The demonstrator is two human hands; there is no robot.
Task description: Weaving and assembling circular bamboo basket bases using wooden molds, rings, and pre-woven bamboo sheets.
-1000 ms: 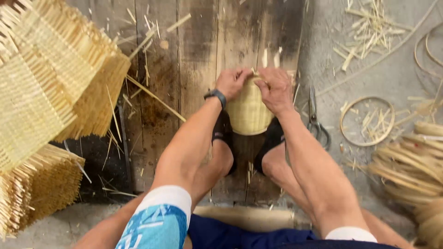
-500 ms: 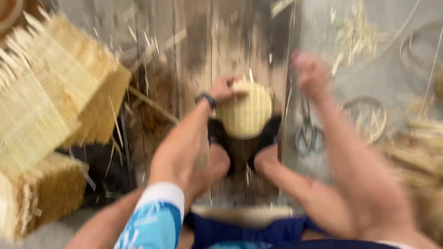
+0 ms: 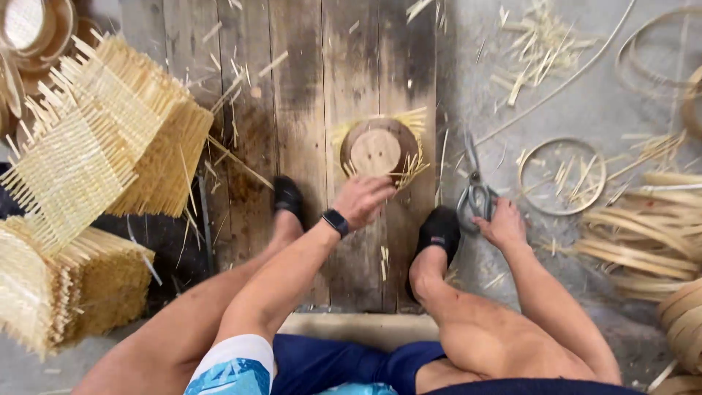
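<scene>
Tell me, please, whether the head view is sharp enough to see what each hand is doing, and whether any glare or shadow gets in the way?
Head view: sharp, evenly lit, no glare, only soft shadows. The left hand touches the round basket form on the plank floor; the right hand rests on the scissors. The edges bend slightly, as with a wide lens, at the woven mats.

Round woven basket (image 3: 380, 150) on planks; grey scissors (image 3: 475, 194), seemingly closed, beside.

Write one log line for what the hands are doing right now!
left hand: touching round basket on mould | right hand: on scissors | surface: wooden boards
</scene>
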